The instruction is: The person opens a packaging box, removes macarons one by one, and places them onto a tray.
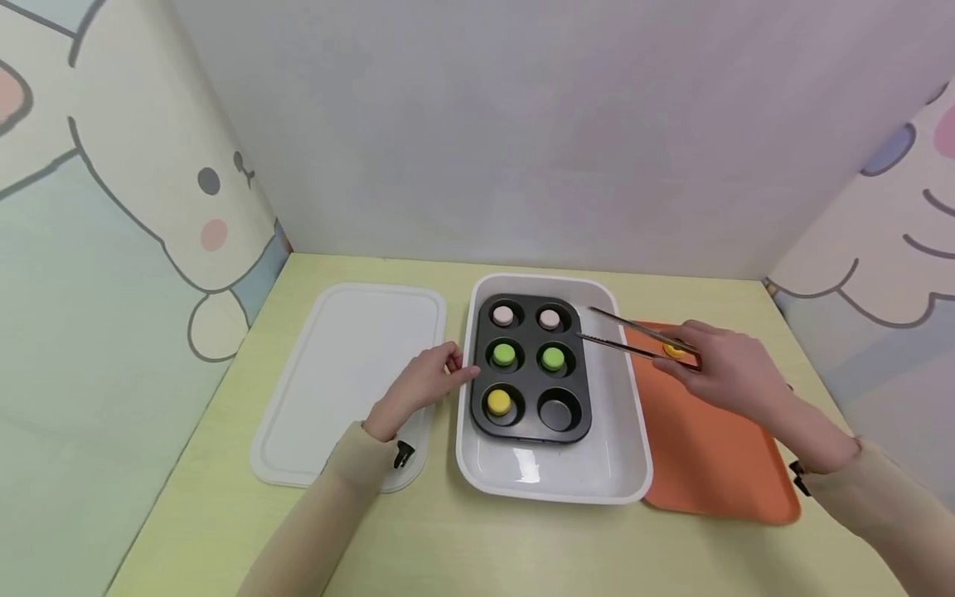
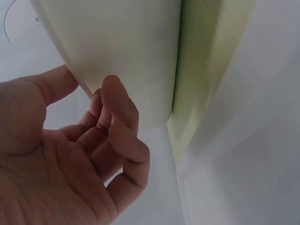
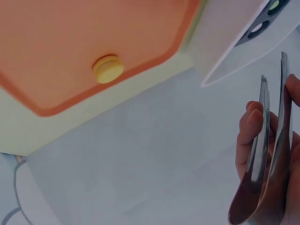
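Observation:
My left hand (image 1: 429, 381) is at the left rim of a white tub (image 1: 552, 489); its thumb reaches over the rim, and its fingers curl by the outer wall. Inside the tub sits a dark muffin pan (image 1: 530, 390). Two pink macarons (image 1: 550, 319) lie in its far cups, two green macarons (image 1: 553, 359) in the middle ones, and a yellow macaron (image 1: 499, 402) in the near left cup. The near right cup holds nothing. Metal tongs (image 1: 622, 347), gripped by my right hand (image 1: 734, 369), point left over the tub's right side, tips apart with nothing between them.
On the right, an orange tray (image 1: 709, 448) carries another yellow macaron (image 3: 108, 69), partly hidden by the right hand in the head view. A white tray (image 1: 351, 365) lies left of the tub. Walls stand behind and at both sides of the table (image 1: 477, 551).

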A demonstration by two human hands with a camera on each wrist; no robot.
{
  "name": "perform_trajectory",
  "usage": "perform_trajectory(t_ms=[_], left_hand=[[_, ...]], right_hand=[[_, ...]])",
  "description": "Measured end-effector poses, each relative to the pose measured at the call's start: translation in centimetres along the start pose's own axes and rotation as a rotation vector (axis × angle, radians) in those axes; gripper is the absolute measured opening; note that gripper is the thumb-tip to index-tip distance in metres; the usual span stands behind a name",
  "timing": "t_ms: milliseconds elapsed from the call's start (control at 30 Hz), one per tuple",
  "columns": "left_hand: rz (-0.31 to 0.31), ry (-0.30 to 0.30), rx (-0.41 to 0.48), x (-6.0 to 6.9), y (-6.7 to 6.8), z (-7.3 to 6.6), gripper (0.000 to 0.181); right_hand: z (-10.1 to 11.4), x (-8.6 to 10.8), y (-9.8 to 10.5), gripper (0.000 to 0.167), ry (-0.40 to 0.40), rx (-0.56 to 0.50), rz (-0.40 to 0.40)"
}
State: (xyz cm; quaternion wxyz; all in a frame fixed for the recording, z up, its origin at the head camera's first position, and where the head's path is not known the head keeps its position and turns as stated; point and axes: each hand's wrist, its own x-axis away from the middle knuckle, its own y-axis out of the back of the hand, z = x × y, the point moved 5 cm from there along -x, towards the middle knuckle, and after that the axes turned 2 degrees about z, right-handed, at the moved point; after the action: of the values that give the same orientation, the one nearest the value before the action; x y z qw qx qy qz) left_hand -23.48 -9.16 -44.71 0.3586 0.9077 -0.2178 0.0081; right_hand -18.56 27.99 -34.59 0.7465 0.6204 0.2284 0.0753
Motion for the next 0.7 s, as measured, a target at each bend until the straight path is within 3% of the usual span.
perform_trajectory(t_ms=[300, 567, 700], left_hand=[[-0.010, 0.010, -0.014, 0.0, 0.0, -0.2, 0.030], [-0.011, 0.003, -0.019, 0.0, -0.1, -0.1, 0.031], [-0.008, 0.005, -0.016, 0.0, -0.1, -0.1, 0.031]], right_hand=[[2.8, -1.2, -0.9, 0.035, 0.100, -0.048, -0.013], [4.6, -1.7, -3.2, 0.035, 0.105, -0.038, 0.086], [5.9, -2.0, -4.2, 0.032, 0.148, -0.060, 0.139]])
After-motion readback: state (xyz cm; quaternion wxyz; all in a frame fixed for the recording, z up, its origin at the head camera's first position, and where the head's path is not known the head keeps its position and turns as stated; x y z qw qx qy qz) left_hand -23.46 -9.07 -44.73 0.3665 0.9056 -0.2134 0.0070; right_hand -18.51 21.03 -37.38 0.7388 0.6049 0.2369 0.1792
